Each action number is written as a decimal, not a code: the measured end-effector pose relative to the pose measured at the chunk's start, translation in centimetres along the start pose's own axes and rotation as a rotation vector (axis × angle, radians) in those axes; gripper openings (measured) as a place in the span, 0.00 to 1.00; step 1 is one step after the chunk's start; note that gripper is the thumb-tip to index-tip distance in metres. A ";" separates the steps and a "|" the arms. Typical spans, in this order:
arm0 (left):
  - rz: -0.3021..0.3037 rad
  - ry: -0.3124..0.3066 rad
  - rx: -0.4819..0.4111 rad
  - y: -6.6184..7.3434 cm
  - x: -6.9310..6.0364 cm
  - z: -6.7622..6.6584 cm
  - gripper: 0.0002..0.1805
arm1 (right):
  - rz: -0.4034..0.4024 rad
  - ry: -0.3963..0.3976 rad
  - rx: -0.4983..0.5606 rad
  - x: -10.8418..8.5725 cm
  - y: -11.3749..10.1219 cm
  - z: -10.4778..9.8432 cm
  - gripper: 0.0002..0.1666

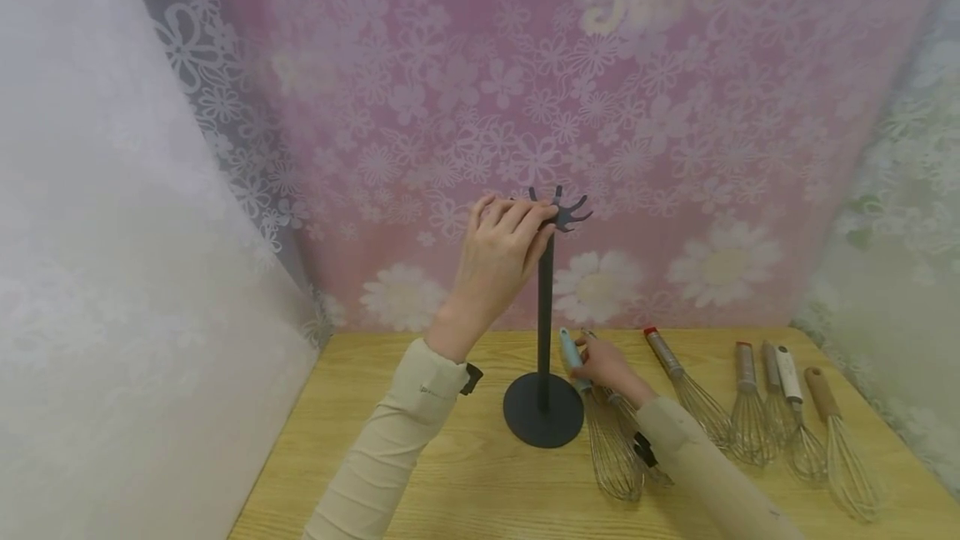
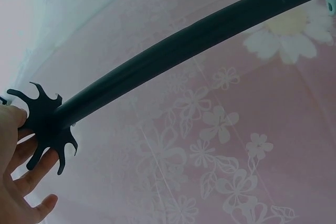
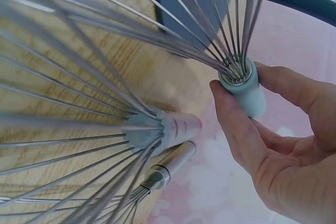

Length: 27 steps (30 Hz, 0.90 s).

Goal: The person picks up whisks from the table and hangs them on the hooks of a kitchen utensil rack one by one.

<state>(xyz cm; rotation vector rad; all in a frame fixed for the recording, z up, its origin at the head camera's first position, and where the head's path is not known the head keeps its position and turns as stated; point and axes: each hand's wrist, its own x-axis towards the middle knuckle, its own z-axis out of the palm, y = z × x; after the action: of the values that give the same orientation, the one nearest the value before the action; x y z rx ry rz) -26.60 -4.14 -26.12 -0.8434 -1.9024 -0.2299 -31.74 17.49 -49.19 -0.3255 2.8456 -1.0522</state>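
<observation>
My left hand (image 1: 504, 232) rests on the top of a black stand with a ring of curved hooks (image 1: 572, 213). In the left wrist view, its fingers (image 2: 41, 169) spread behind the hooks (image 2: 44, 124), while the thumb sticks out free. My right hand (image 1: 609, 367) pinches the pale blue handle of a balloon whisk (image 1: 567, 347) just right of the stand's round base (image 1: 534, 423). Thumb and fingers press the handle (image 3: 249, 98) close below its wires in the right wrist view. Another whisk (image 1: 624, 403) lies partly hidden under the right hand and forearm.
Several more whisks lie on the wooden table (image 1: 465, 482) to the right: a red-tipped one (image 1: 663, 352), another red-tipped one (image 1: 745, 365), a white-handled one (image 1: 789, 373) and a brown-handled one (image 1: 821, 394). A pink flowered backdrop (image 1: 450, 107) stands behind.
</observation>
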 end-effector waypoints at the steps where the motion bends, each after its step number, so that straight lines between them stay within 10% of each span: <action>1: 0.000 0.000 -0.001 0.0 0.0 0.0 0.13 | 0.005 0.001 0.019 -0.1 -0.1 -0.2 0.40; 27: -0.009 0.011 -0.005 0.0 -0.1 0.3 0.12 | -0.109 0.258 0.112 -3.1 -1.9 -1.1 0.38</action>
<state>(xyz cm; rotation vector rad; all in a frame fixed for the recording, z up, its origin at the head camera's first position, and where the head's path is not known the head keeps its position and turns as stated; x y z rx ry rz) -26.84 -4.05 -26.35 -0.8355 -1.8965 -0.2444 -28.57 17.47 -47.04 -0.3633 3.0040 -1.3613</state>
